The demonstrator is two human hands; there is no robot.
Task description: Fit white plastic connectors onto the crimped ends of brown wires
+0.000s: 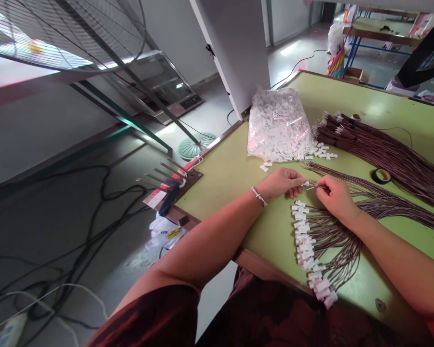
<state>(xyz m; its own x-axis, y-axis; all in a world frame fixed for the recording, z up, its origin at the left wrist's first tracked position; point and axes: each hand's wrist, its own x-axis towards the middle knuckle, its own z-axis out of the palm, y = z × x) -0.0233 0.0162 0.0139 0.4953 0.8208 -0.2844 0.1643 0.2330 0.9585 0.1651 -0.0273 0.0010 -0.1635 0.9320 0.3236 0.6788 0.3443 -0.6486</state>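
Note:
Between thumb and forefinger, my left hand (282, 185) pinches a small white plastic connector (305, 184). My right hand (334, 195) is closed on thin brown wires (313, 187), their ends at the connector. How deep the wire ends sit in it is too small to make out. Below my hands lies a column of white connectors (304, 246) with brown wires attached, fanning to the right. Beyond my left hand sits a clear plastic bag (279, 126) full of white connectors, with several loose connectors (323, 152) spilled beside it.
Thick bundles of brown wire (383, 154) lie at the right on the green table (217, 178). A roll of black tape (381, 176) rests near them. Upright metal pegs (162, 176) stand at the table's left corner. A large fan (65, 33) is at upper left, and cables (90, 226) cross the floor.

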